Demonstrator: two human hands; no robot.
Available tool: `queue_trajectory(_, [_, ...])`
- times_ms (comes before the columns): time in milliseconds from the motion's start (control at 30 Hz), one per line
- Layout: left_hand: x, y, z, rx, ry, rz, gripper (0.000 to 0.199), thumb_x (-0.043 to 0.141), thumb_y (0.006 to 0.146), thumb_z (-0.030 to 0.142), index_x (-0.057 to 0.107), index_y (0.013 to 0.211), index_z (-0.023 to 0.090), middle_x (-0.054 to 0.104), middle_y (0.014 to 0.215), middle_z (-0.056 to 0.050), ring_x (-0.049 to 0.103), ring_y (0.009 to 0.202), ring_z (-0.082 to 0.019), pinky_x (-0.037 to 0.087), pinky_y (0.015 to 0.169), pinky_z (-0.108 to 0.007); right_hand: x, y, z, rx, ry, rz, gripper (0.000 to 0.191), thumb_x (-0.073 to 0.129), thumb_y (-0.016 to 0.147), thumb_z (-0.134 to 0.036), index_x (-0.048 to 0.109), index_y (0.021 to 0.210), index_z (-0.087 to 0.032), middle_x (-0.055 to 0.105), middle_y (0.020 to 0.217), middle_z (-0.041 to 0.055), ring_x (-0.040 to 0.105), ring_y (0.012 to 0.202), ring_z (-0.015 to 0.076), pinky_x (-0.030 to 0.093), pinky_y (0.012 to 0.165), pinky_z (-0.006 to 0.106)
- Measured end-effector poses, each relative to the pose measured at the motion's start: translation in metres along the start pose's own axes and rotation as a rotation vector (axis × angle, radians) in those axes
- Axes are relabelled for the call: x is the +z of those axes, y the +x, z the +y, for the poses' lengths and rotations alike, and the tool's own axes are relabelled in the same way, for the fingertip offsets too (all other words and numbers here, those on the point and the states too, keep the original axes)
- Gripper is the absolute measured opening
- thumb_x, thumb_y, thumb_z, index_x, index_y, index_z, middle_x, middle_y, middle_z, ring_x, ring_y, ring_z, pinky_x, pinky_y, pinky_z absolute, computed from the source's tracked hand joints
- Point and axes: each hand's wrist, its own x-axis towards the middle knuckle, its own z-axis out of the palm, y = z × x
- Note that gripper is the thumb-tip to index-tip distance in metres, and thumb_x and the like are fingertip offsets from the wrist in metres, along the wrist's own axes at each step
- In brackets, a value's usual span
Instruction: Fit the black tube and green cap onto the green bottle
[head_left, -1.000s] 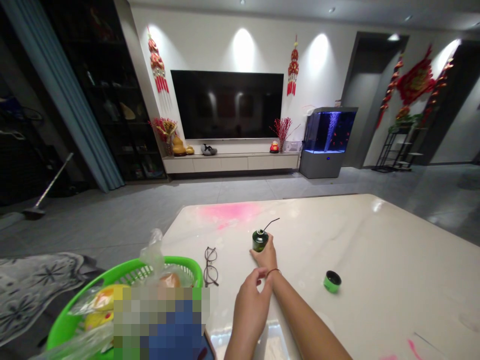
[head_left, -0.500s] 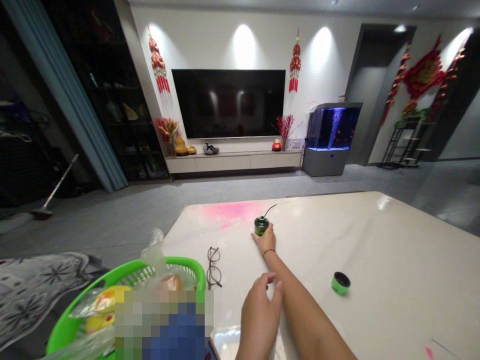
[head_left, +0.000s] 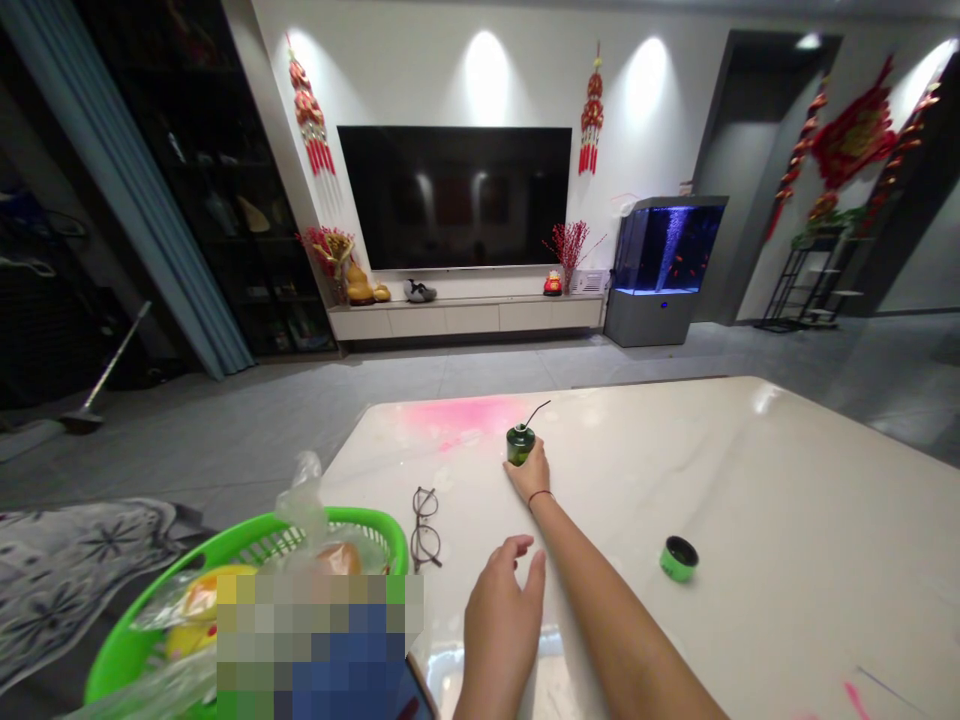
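**Right hand (head_left: 531, 478) grasping can; left hand (head_left: 501, 632) released**

A dark green cylindrical can (head_left: 520, 444) with a thin black straw is gripped low by curled fingers, upright on a glossy white stone tabletop (head_left: 787, 500), just beside a pink stain (head_left: 465, 418). The left hand is held open and empty near the table's edge. A green ring-shaped cap (head_left: 679, 558) is set well apart.

tabletop (head_left: 757, 500): glossy, smooth stone | canister (head_left: 520, 445): glossy metal (looks painted) | basket (head_left: 330, 516): plastic
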Motion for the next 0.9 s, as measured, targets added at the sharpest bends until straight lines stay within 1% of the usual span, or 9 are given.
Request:
queue_trajectory(100, [-0.0002,-0.0011,0.0015,0.017,-0.003,0.017,0.034,0.039,0.079,0.038,0.059,0.100,0.020,0.063,0.107,-0.006,0.056,0.099,-0.020,0.040,0.083,-0.028,0.0003,-0.0001,0.0007,-0.008,0.017,0.011,0.061,0.066,0.056,-0.029,0.039,0.109,-0.016,0.058,0.102,0.0122,0.059,0.090,0.0252,0.046,0.079,0.035])
queue_trajectory(233, [0.0010,-0.0002,0.0033,0.044,0.006,0.032,0.025,0.038,0.079,0.034,0.059,0.084,0.021,0.065,0.094,-0.004,0.058,0.093,-0.019,0.040,0.078,-0.028,0.0008,-0.0005,0.0020,-0.014,0.027,0.021,0.057,0.065,0.056,-0.029,0.040,0.107,-0.017,0.059,0.097,0.0095,0.060,0.085,0.0234,0.047,0.076,0.033])
queue_trajectory(300, [0.0014,0.0005,0.0033,0.042,0.008,0.049,0.023,0.038,0.079,0.033,0.058,0.079,0.021,0.065,0.091,-0.004,0.058,0.091,-0.019,0.040,0.077,-0.028,0.0004,-0.0008,0.0022,-0.018,0.030,0.024,0.056,0.064,0.056,-0.029,0.040,0.106,-0.018,0.058,0.096,0.0090,0.060,0.085,0.0233,0.047,0.075,0.033])
queue_trajectory(500, [0.0006,-0.0009,0.0043,0.024,-0.030,0.066,0.021,0.039,0.079,0.032,0.056,0.076,0.022,0.066,0.088,-0.003,0.059,0.089,-0.018,0.040,0.074,-0.026,-0.0001,-0.0004,0.0023,-0.006,0.029,0.044,0.052,0.064,0.054,-0.025,0.042,0.101,-0.016,0.054,0.102,0.0134,0.055,0.096,0.0268,0.043,0.084,0.035])
queue_trajectory(633, [0.0010,-0.0020,0.0052,0.009,-0.022,0.061,0.021,0.039,0.080,0.033,0.056,0.076,0.022,0.066,0.089,-0.003,0.059,0.089,-0.017,0.040,0.075,-0.025,0.0022,-0.0003,0.0041,0.020,0.035,0.020,0.053,0.062,0.056,-0.024,0.041,0.103,-0.016,0.057,0.098,0.0112,0.059,0.087,0.0249,0.046,0.078,0.035])
queue_trajectory(700, [0.0012,-0.0027,0.0055,0.016,-0.020,0.055,0.021,0.039,0.080,0.033,0.057,0.077,0.022,0.066,0.089,-0.002,0.059,0.090,-0.017,0.040,0.075,-0.025,0.0029,-0.0003,0.0045,0.033,0.041,0.015,0.055,0.063,0.057,-0.026,0.040,0.106,-0.017,0.058,0.098,0.0103,0.060,0.085,0.0241,0.046,0.077,0.035])
queue_trajectory(833, [-0.0006,-0.0047,0.0069,0.027,-0.020,0.048,0.022,0.038,0.081,0.033,0.057,0.079,0.022,0.066,0.090,-0.002,0.059,0.090,-0.017,0.040,0.075,-0.025,0.0025,0.0005,0.0030,0.046,0.052,0.026,0.061,0.066,0.057,-0.034,0.038,0.108,-0.016,0.056,0.106,0.0130,0.057,0.094,0.0251,0.044,0.083,0.036])
queue_trajectory(900, [-0.0022,-0.0058,0.0083,0.027,-0.021,0.052,0.022,0.037,0.082,0.032,0.057,0.079,0.022,0.066,0.091,-0.003,0.059,0.090,-0.017,0.040,0.075,-0.025,0.0019,0.0011,0.0019,0.037,0.062,0.032,0.063,0.067,0.056,-0.035,0.039,0.109,-0.016,0.055,0.108,0.0125,0.056,0.097,0.0246,0.043,0.085,0.035])
